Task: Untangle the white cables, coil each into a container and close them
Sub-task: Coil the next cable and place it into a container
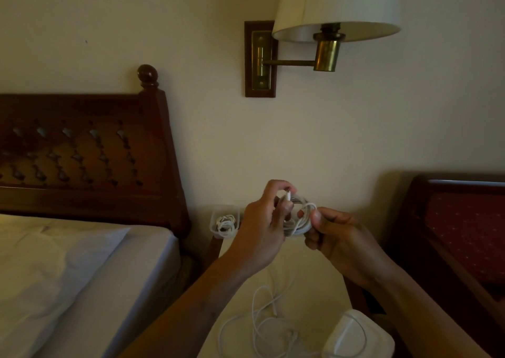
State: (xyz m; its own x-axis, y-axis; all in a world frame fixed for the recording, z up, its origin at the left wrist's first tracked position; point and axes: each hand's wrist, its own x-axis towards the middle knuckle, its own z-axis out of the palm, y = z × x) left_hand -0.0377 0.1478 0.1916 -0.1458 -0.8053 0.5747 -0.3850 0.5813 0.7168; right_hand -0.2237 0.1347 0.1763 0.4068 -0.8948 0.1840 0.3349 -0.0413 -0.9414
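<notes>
While both hands hold the coiled cable (299,216) up in front of the wall, left hand (262,229) pinches the plug end at the coil's top w/ thumb + forefinger, right hand (337,237) pinches the loops' right edge. Far container (216,227), already w/ a cable in it, sits just left of and behind the left hand. Loose cable (262,319) lies on the table below, near another container (360,335), prob where this coil goes.

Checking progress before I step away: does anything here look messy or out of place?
Yes: a loose cable sprawls in uncoiled loops on the nightstand, one strand draped over a white lid. The far container holds a coil but has no lid on. Both hands, left and right, hold another coil in midair.
</notes>
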